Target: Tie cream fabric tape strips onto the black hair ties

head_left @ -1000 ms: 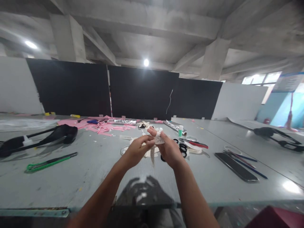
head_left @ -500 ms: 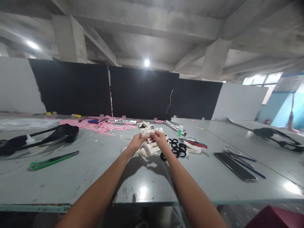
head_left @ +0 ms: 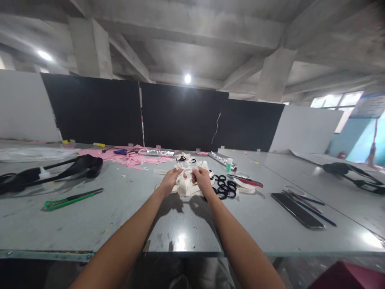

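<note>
Both my hands are stretched out over the grey table (head_left: 126, 216) and pinch the same strip of white ribbon (head_left: 182, 185). My left hand (head_left: 170, 180) grips its left part, my right hand (head_left: 202, 179) its right part, fingers closed. The ribbon hangs down between them onto a small heap of white ribbon pieces. Several black rings (head_left: 224, 188) lie just right of my right hand.
Red-handled scissors (head_left: 249, 182) and a small green-capped bottle (head_left: 229, 164) lie right of the rings. A dark phone (head_left: 297, 210) and pens (head_left: 309, 205) are further right. A green-handled tool (head_left: 70, 199) and a black frame (head_left: 51, 172) are at left; pink scraps (head_left: 132, 159) and foil rolls (head_left: 159, 153) lie behind.
My hands have moved away from me and down toward the heap on the table, arms stretching out. They still grip the white ribbon between them.
</note>
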The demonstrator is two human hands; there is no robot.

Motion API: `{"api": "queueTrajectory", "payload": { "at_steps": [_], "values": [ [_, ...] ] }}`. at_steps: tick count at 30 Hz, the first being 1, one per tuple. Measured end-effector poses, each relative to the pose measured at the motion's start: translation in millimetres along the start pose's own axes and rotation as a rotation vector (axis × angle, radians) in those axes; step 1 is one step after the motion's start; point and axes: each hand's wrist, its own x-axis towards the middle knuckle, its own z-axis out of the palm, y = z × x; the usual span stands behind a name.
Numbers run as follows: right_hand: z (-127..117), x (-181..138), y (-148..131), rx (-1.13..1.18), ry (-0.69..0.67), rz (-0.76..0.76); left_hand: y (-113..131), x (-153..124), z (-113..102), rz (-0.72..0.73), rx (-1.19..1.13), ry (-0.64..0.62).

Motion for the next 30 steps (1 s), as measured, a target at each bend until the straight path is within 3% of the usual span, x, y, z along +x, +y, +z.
{"api": "queueTrajectory", "payload": {
  "at_steps": [4,13,15,20,25,30],
  "values": [
    [1,0,3,0.038,-0.005,0.030,0,-1,-2,-0.016,-0.001,0.012],
    [-1,0,5,-0.061,-0.012,-0.016,-3,2,-6,-0.034,0.311,0.074],
    [0,-1,8,-0.099,-0.062,0.030,-3,1,-5,-0.017,0.269,0.091],
    [9,-5,23,-0.176,-0.352,0.130,-5,2,-5,0.011,0.132,0.098],
    [16,-7,27,-0.200,-0.312,0.061,-7,4,-6,0.028,0.157,0.094],
    [15,-6,25,-0.109,-0.339,0.107,-4,2,-6,0.006,0.248,0.125]
  ]
}}
